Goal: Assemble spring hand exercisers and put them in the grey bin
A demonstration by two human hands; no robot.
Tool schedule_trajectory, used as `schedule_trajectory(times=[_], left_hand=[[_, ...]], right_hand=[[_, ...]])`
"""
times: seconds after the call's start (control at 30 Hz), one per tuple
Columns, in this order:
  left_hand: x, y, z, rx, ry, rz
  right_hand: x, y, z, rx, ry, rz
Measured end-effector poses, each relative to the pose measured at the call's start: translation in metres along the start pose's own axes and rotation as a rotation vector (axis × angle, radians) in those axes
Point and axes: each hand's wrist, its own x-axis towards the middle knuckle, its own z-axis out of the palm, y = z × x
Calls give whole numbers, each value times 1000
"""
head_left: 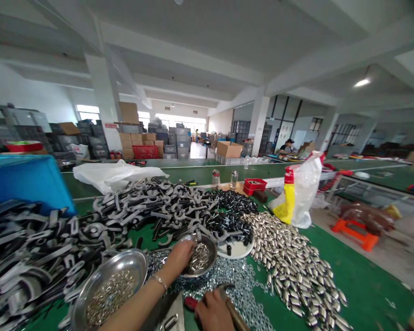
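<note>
My left hand (180, 256) reaches over the left rim of a metal bowl (211, 266) that holds small silver pins (199, 258). Its fingers are bent together at the pins; anything between them is too small to make out. Low in the view, my right hand (214, 313) is curled, between a red-ended piece (190, 303) on its left and a hammer (239, 319) with a wooden handle on its right. What its fingers grip is hidden. A flat metal part with a slot (170, 322) lies to its left. Loose nuts (239, 278) surround the bowl.
A larger metal bowl (134, 259) of small fittings stands at left. Grey and black curved parts (148, 202) are heaped behind, near a blue bin (24, 177). Black-headed bolts (232, 216), silver sleeves (290, 262) and a plastic bag (301, 193) are rightward. A person (287, 147) sits farther back.
</note>
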Motion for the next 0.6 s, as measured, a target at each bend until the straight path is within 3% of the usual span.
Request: schedule_trajectory(times=[0.1,0.2,0.27,0.37,0.43,0.5,0.6], left_hand=[[-28,4,-21,-163,109,-30],[-85,3,-46,-433,235,-141],[-128,-2,-55,-549,257,-245],[-181,-11,-51,-591,259,-387],[-203,-15,-41,-545,260,-437],[-211,-15,-29,-486,254,-444],[-207,-13,-15,-428,245,-426]], right_hand=[[-7,3,-13,87,56,22],[-47,20,-33,151,155,87],[-73,43,-35,139,145,134],[-91,76,-21,152,49,132],[-89,88,-15,181,-26,163],[-79,94,-19,287,-142,234],[-62,91,-43,480,-290,303]])
